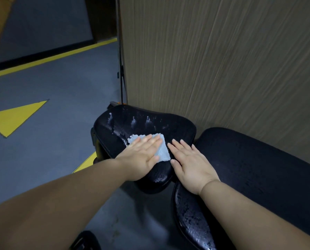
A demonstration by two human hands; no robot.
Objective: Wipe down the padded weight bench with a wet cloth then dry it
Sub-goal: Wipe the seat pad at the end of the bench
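Left hand (143, 154) flat on the cloth (163, 148), fingers (151, 141) straight, gripping nothing; palm load spreads pressure over the bench seat pad (132, 121). Right hand (192, 163) at cloth's 3 o'clock, likewise flat, probably steadying me. Droplets (133, 120) at 12 o'clock: likely next pass.
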